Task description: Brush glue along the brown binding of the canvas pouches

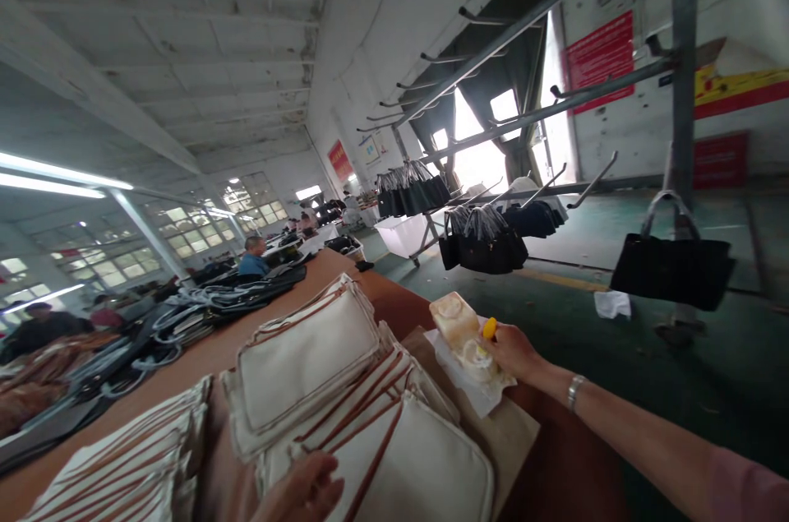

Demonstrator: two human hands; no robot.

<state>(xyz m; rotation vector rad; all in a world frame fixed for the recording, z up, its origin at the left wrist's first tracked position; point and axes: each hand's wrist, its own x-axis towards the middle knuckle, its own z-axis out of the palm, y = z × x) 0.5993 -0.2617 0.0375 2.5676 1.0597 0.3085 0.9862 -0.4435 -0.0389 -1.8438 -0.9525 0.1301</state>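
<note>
My right hand [514,351] is closed on a yellow-handled tool [490,329], whose lower end is over a small glue-smeared container [477,362]. Beside it, a pale plastic box [452,312] lies on white paper [484,400] at the table's right edge. My left hand [303,489], partly cut off by the bottom of the view, is over the cream pieces with brown straps [425,464]; its fingers are slightly bent and apart. Behind these rests another stack of cream pieces [308,349]. More cream pieces with brown edging [123,456] lie at the lower left.
Dark bags with grey handles [191,316] cover the left side of the brown table [326,267]. Black handbags [671,267] hang from a metal rack [683,94] on the right. A person in blue [252,259] is farther back, beyond the table.
</note>
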